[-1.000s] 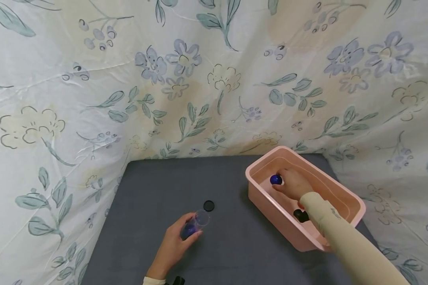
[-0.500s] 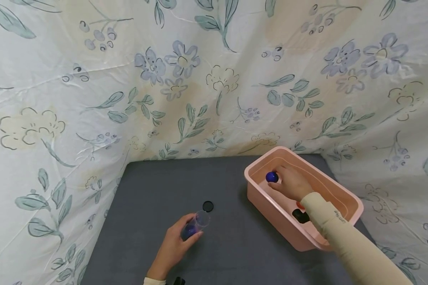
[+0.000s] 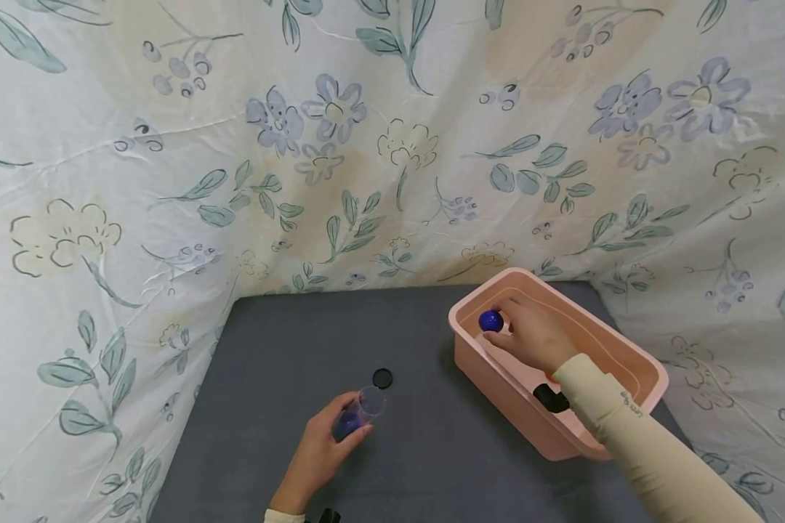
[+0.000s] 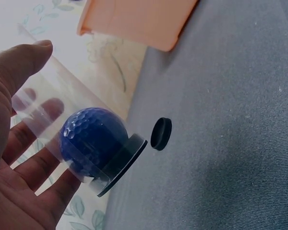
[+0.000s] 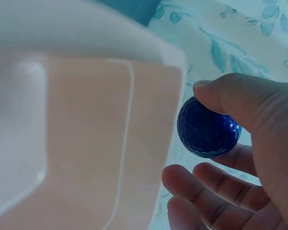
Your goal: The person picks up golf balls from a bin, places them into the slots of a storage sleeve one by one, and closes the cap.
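My left hand [image 3: 320,447] grips a clear plastic tube [image 3: 371,402] over the table. In the left wrist view a dimpled blue golf ball [image 4: 92,139] sits inside that tube, against the black cap [image 4: 122,165] closing its lower end. The tube's other end has no cap on it in the head view. Between thumb and finger, my right hand [image 3: 533,335] pinches a second blue golf ball [image 3: 490,321], seen over the far left part of the pink bin [image 3: 497,363]. A loose black cap [image 3: 382,378] lies on the table just beyond the tube.
Grey cloth [image 3: 288,349] covers the table. The pink bin stands at the right, and a small orange-red thing [image 3: 551,378] shows in it, mostly hidden by my right sleeve. Floral curtain [image 3: 405,181] hangs behind and along both sides.
My right hand, with the golf ball, has moved slightly left and away from me over the bin. The left hand keeps its hold on the tube and has hardly moved.
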Action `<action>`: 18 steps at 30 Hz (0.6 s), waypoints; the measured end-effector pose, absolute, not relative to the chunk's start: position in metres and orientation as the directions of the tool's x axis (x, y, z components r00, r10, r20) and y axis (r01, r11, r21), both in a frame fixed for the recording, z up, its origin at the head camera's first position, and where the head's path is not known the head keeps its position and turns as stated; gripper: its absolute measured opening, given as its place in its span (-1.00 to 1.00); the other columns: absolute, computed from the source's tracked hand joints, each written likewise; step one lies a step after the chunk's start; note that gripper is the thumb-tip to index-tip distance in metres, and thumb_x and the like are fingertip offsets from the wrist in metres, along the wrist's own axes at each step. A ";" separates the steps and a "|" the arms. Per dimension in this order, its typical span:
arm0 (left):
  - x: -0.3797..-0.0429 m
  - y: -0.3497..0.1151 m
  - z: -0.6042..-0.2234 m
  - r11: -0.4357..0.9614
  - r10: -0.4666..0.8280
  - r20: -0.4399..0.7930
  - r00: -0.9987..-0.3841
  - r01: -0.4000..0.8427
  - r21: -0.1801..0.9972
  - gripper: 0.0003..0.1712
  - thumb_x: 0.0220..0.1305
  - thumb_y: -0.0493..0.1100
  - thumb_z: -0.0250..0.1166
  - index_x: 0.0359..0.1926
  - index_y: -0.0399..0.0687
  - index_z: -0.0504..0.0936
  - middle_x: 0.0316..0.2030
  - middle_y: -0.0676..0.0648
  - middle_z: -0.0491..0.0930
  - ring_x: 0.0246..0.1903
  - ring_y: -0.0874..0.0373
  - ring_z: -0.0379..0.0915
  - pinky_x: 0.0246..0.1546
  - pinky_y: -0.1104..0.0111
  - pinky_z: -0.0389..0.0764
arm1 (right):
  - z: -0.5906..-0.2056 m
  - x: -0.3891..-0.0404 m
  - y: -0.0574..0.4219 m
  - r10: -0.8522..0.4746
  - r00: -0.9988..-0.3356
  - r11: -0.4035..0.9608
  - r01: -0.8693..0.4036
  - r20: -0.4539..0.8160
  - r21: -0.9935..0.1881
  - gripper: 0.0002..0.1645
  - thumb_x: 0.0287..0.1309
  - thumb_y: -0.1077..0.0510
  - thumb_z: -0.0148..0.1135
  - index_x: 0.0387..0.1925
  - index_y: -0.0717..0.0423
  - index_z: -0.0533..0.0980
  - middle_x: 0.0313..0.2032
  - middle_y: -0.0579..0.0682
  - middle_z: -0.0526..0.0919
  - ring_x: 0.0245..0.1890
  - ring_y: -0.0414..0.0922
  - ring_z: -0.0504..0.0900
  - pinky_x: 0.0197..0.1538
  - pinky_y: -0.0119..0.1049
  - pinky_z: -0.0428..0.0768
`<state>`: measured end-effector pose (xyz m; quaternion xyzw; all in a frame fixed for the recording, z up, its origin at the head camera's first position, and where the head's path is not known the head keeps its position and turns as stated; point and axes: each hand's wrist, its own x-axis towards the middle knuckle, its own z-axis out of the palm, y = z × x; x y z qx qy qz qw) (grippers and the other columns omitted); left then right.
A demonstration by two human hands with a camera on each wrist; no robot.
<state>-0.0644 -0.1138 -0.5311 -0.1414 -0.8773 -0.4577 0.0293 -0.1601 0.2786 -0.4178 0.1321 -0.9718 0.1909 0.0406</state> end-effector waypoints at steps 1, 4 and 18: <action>-0.064 -0.114 -0.531 0.543 0.221 0.179 -0.959 0.273 0.794 -0.43 0.22 0.12 0.52 0.23 0.32 0.55 0.17 0.16 0.65 0.12 0.19 0.65 0.13 0.13 0.70 | -0.416 -0.159 0.277 -0.245 -0.959 0.891 -0.281 0.142 -0.357 -0.42 0.17 -0.07 0.54 0.12 0.11 0.57 0.13 0.13 0.62 -0.13 -0.02 0.65 -0.05 -0.04 0.76; -0.064 -0.113 -0.530 0.549 0.218 0.171 -0.961 0.266 0.793 -0.42 0.22 0.11 0.52 0.23 0.30 0.56 0.17 0.15 0.66 0.13 0.18 0.65 0.15 0.12 0.69 | -0.412 -0.155 0.270 -0.257 -0.951 0.883 -0.304 0.174 -0.357 -0.43 0.14 -0.06 0.56 0.08 0.12 0.59 0.10 0.13 0.63 -0.12 -0.01 0.65 -0.09 -0.06 0.76; -0.065 -0.111 -0.531 0.567 0.226 0.170 -0.959 0.272 0.777 -0.41 0.23 0.18 0.49 0.24 0.32 0.55 0.17 0.14 0.66 0.11 0.18 0.65 0.14 0.09 0.69 | -0.402 -0.136 0.240 -0.332 -0.922 0.838 -0.385 0.198 -0.387 -0.40 0.16 -0.05 0.54 0.15 0.12 0.57 -0.04 0.03 0.67 -0.25 -0.09 0.61 -0.22 -0.27 0.72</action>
